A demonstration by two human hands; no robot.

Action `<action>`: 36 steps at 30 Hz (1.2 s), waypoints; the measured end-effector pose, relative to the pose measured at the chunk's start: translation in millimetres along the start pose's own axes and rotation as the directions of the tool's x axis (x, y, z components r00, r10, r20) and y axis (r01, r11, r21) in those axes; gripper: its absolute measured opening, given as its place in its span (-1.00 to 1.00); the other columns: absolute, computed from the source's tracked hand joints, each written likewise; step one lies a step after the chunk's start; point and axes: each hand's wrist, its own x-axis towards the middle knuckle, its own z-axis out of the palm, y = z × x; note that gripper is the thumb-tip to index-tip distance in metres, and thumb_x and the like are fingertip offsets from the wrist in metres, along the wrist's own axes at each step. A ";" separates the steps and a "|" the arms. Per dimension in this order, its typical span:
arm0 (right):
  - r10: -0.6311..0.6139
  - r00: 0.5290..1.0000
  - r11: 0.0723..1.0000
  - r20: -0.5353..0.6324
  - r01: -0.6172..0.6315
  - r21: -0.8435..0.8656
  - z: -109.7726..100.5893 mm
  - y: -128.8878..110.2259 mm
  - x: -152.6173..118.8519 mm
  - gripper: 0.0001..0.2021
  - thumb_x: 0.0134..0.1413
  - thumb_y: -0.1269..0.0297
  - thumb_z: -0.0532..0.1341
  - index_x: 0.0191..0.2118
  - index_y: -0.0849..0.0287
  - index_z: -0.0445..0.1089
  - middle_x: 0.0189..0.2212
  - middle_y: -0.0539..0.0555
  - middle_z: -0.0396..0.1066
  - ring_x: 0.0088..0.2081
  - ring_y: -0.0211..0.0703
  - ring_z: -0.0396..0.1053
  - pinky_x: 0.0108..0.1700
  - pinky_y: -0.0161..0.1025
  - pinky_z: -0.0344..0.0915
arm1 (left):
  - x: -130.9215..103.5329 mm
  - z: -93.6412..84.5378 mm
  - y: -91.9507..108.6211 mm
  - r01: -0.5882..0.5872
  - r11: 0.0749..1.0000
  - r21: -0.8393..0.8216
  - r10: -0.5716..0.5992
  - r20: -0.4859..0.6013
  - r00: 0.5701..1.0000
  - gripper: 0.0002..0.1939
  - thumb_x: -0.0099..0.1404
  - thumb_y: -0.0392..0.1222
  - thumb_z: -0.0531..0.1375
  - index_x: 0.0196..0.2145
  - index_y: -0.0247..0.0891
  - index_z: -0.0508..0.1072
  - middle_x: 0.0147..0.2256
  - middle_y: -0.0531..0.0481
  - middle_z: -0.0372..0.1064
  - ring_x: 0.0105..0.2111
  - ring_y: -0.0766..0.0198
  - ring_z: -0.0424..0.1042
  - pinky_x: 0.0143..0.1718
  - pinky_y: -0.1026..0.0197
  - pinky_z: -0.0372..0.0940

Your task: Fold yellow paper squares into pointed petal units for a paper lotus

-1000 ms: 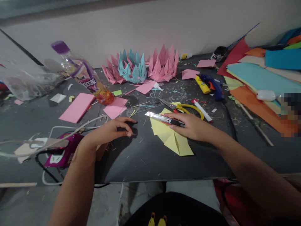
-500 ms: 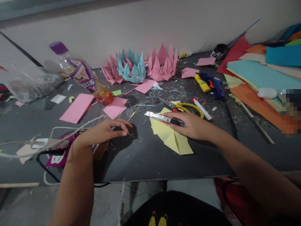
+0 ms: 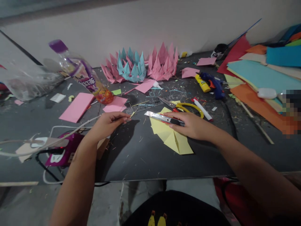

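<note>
My right hand (image 3: pixel 188 124) is closed round a box cutter (image 3: pixel 162 118), its blade pointing left. It rests over a folded yellow paper piece (image 3: pixel 176 141) lying on the dark table (image 3: pixel 136 163). On the left, my left hand (image 3: pixel 113 122) has its thumb and fingertips pinched together near some thin yellow scraps (image 3: pixel 133 113); whatever may be between the tips is too small to make out. Scissors with yellow handles (image 3: pixel 191 108) lie just behind my right hand. Near my left hand is a sheet of pink paper (image 3: pixel 116 104).
A leaning bottle (image 3: pixel 87 78), blue (image 3: pixel 133 67) and pink (image 3: pixel 163 64) paper lotus shapes stand at the back. Right lie a glue gun (image 3: pixel 213 84), a white tube (image 3: pixel 202 109) and coloured paper (image 3: pixel 265 75). A purple power strip (image 3: pixel 67 147) with cables is at left.
My left hand has moved slightly up and away from me, and its fingers have closed into a pinch. My right hand and the cutter have stayed put.
</note>
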 end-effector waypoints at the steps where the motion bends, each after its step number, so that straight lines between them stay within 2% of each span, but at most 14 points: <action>1: 0.002 1.000 1.000 -0.003 -0.002 -0.001 0.3 0.5 0.0 -0.57 0.12 0.26 0.07 0.12 0.15 0.24 0.06 0.08 0.32 0.03 -0.03 0.30 0.00 -0.13 0.27 | -0.2 0.6 0.5 0.002 1.000 -0.006 -0.002 -0.016 1.000 -0.67 0.10 -0.04 0.20 -0.23 -0.28 0.51 -0.29 -0.09 0.51 -0.30 0.23 0.45 -0.20 0.20 0.35; 7: -0.002 1.000 1.000 -0.007 0.001 -0.022 1.4 1.0 -0.1 -0.58 0.12 0.23 0.06 0.11 0.10 0.25 0.05 0.07 0.34 0.02 -0.01 0.32 -0.02 -0.10 0.31 | -2.3 1.8 5.2 0.041 0.993 -0.107 -0.051 -0.093 0.994 -0.75 0.00 -0.15 0.28 -0.30 -0.24 0.56 -0.37 -0.05 0.52 -0.36 0.24 0.46 -0.19 0.21 0.35; 11: -0.014 1.000 0.999 -0.010 0.014 -0.039 1.0 -0.1 0.1 -0.58 0.12 0.24 0.06 0.11 0.10 0.25 0.03 0.08 0.35 0.00 -0.01 0.34 -0.01 -0.09 0.30 | -3.1 3.5 6.1 0.073 0.974 -0.213 -0.098 -0.108 0.989 -0.79 -0.09 -0.21 0.34 -0.40 -0.23 0.57 -0.44 -0.01 0.51 -0.42 0.28 0.45 -0.26 0.24 0.36; 15: -0.008 1.000 0.999 -0.010 0.007 -0.036 0.9 0.7 0.8 -0.57 0.10 0.24 0.06 0.10 0.14 0.27 0.03 0.10 0.35 0.02 -0.01 0.32 0.00 -0.08 0.29 | -1.3 8.6 3.1 0.033 0.957 -0.288 -0.074 -0.134 0.988 -0.82 -0.09 -0.18 0.35 -0.46 -0.27 0.55 -0.52 0.01 0.47 -0.51 0.34 0.40 -0.39 0.29 0.33; 18: -0.002 1.000 0.999 -0.003 0.002 -0.041 1.1 1.3 1.2 -0.57 0.10 0.23 0.06 0.11 0.15 0.26 0.03 0.11 0.35 0.01 -0.01 0.33 0.01 -0.08 0.29 | -0.2 12.9 3.3 0.009 0.918 -0.398 -0.076 -0.154 0.985 -0.77 -0.06 -0.15 0.34 -0.40 -0.29 0.54 -0.49 0.01 0.47 -0.53 0.38 0.38 -0.42 0.31 0.32; 23: 0.007 1.000 0.998 -0.003 -0.007 -0.057 1.2 0.2 1.2 -0.57 0.11 0.21 0.06 0.10 0.13 0.27 0.01 0.10 0.37 -0.02 -0.01 0.36 -0.02 -0.08 0.31 | -3.0 14.8 10.6 0.068 0.806 -0.588 -0.109 -0.034 0.993 -0.74 0.02 -0.15 0.31 -0.30 -0.30 0.52 -0.36 -0.06 0.50 -0.44 0.34 0.43 -0.39 0.29 0.35; 28: 0.007 1.000 0.997 -0.013 -0.008 -0.073 1.9 -0.2 1.1 -0.59 0.12 0.19 0.05 0.09 0.12 0.28 0.01 0.10 0.37 -0.01 0.00 0.35 -0.04 -0.07 0.32 | -6.4 12.9 15.8 0.081 0.698 -0.711 -0.062 0.052 0.997 -0.79 0.07 -0.14 0.31 -0.31 -0.26 0.53 -0.29 -0.06 0.50 -0.35 0.31 0.44 -0.39 0.32 0.36; 36: 0.009 1.000 0.997 -0.008 -0.010 -0.079 2.6 2.0 1.3 -0.58 0.13 0.21 0.06 0.11 0.09 0.25 0.03 0.08 0.35 0.01 -0.01 0.33 -0.02 -0.07 0.31 | -7.3 14.7 11.9 0.091 0.678 -0.729 -0.014 0.110 0.994 -0.77 0.14 -0.10 0.28 -0.28 -0.29 0.52 -0.25 -0.10 0.49 -0.35 0.29 0.46 -0.34 0.30 0.36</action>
